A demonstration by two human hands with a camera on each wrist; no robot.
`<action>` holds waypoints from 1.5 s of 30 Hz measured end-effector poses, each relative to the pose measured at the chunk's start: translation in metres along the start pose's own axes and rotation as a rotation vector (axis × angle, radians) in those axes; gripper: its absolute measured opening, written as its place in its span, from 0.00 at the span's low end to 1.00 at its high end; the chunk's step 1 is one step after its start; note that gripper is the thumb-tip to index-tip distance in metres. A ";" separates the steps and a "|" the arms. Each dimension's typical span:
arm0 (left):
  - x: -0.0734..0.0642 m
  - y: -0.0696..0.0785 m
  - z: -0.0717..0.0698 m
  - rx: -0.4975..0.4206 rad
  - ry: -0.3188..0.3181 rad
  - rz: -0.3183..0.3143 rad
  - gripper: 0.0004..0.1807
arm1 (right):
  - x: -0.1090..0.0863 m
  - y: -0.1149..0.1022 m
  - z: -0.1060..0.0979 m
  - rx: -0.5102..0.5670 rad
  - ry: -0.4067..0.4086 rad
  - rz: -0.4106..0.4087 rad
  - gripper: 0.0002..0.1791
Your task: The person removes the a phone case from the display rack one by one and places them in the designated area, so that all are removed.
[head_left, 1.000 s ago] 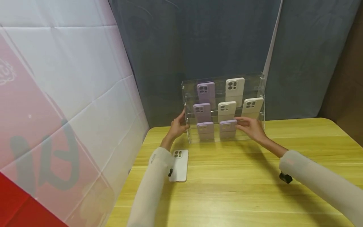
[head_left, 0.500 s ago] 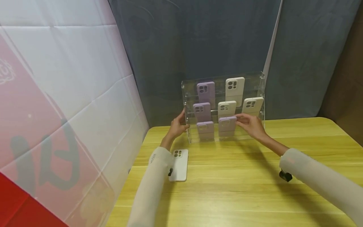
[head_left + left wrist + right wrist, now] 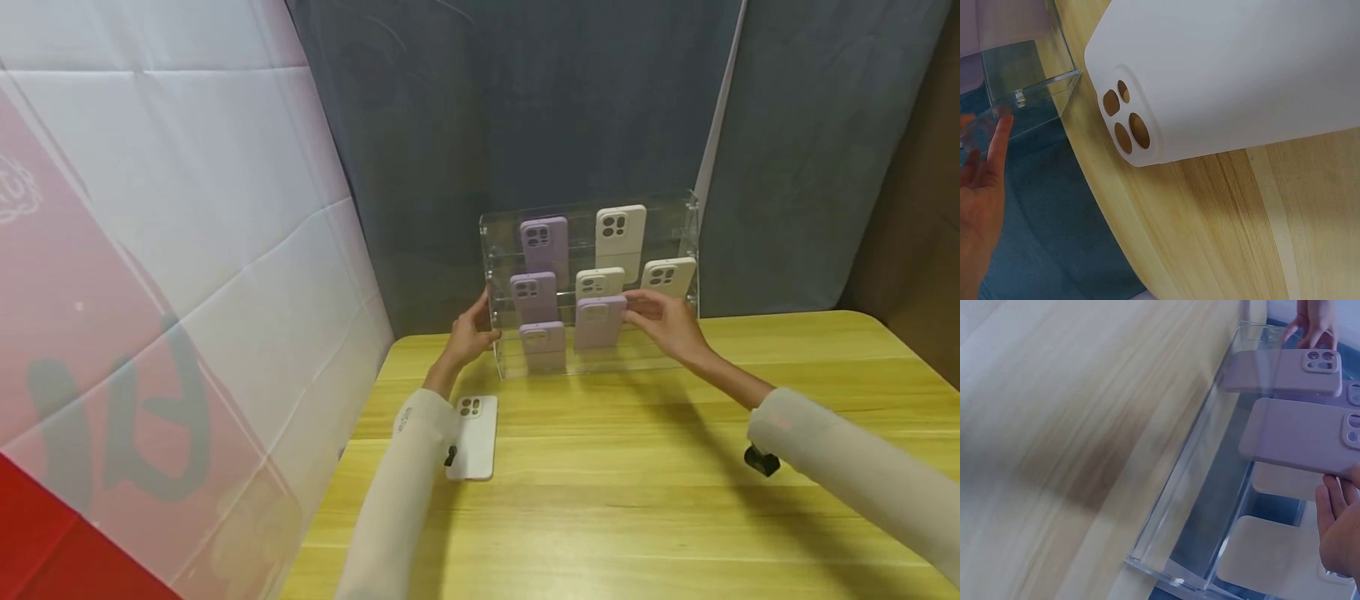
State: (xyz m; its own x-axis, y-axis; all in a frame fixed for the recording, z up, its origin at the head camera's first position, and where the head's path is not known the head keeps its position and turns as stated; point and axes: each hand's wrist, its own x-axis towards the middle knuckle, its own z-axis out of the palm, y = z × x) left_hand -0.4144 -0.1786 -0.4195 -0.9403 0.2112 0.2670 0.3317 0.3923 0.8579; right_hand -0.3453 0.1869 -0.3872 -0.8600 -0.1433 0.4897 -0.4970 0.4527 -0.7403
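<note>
To the left of my left hand (image 3: 467, 340) there is a white and pink cloth (image 3: 195, 133). My left hand holds the left side of a see-through stand (image 3: 486, 242). Closer to me than that hand, a white phone case (image 3: 477, 437) lies flat on the wooden surface (image 3: 622, 467), just beside my left sleeve (image 3: 405, 483). Just right of my left hand, three purple cases lean in the stand, one above the other: a low one (image 3: 543, 346), a middle one (image 3: 533, 296) and a top one (image 3: 545, 242). Next is the light purple case (image 3: 600, 323) in my right hand (image 3: 671, 325), which pinches its right edge up near the top. It sits a bit higher than the low one, and I can't tell if its bottom end is in a slot. Past it, farther from me and left of my right hand, lean a cream case (image 3: 600, 280) and a higher cream case (image 3: 621, 233). Just behind my right hand is one more cream case, the right one (image 3: 671, 275).
</note>
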 end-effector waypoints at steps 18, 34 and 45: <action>0.000 0.000 0.000 0.021 0.004 -0.020 0.52 | 0.008 -0.021 -0.008 -0.041 0.031 -0.014 0.20; -0.002 -0.001 0.000 0.012 0.001 -0.005 0.52 | 0.004 -0.027 0.003 -0.022 -0.029 -0.022 0.22; 0.000 -0.001 0.000 0.004 0.004 -0.006 0.52 | -0.009 -0.023 0.029 0.133 -0.135 0.089 0.25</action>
State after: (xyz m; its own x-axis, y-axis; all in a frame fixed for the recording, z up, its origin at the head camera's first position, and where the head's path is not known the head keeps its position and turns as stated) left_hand -0.4148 -0.1791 -0.4209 -0.9426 0.2049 0.2637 0.3263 0.3971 0.8578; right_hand -0.3296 0.1520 -0.3885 -0.9043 -0.2286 0.3604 -0.4218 0.3502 -0.8363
